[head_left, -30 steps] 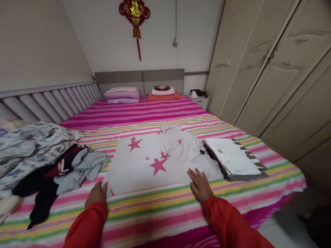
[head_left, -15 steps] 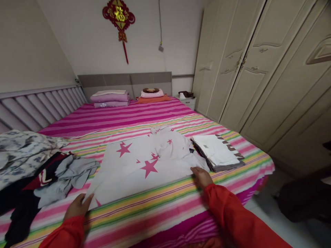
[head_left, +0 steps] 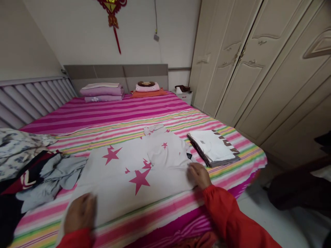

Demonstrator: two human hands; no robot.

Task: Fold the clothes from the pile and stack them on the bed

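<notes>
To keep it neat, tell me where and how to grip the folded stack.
Probably from the near side, palms up, under the grey bottom edge of the folded stack: its layers lie flat, with the star-print shirt close on its left.

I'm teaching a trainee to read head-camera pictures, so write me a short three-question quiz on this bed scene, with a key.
1. True or false: from the wearer's view, the folded clothes stack with a white garment on top lies to the right of the star-print shirt.

2. What colour are the printed stars on that shirt?
A) blue
B) dark pink
C) green

3. Fill in the blank: the person's ____ hand is nearer the shirt's black label.

Key:
1. True.
2. B, dark pink.
3. Right: the right hand is at the shirt's label end.
</notes>
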